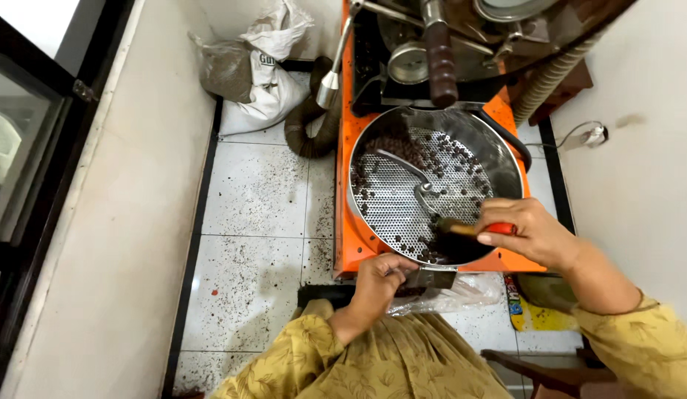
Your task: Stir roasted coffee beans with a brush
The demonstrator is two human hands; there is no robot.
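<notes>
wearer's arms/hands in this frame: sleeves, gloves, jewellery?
Both arms wear loose mustard-yellow sleeves with a faint leaf print, reaching to the wrists. The left hand and right hand are bare: no gloves, no rings or watch visible. The right cuff looks gathered at the wrist.

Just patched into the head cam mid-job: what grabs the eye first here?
The round perforated steel cooling tray on the bright orange machine body, centre right, with dark roasted beans scattered across it. The right hand holds a red-handled brush inside the tray's near edge, while the left hand grips the metal chute flap below, above a clear plastic bag.
</notes>
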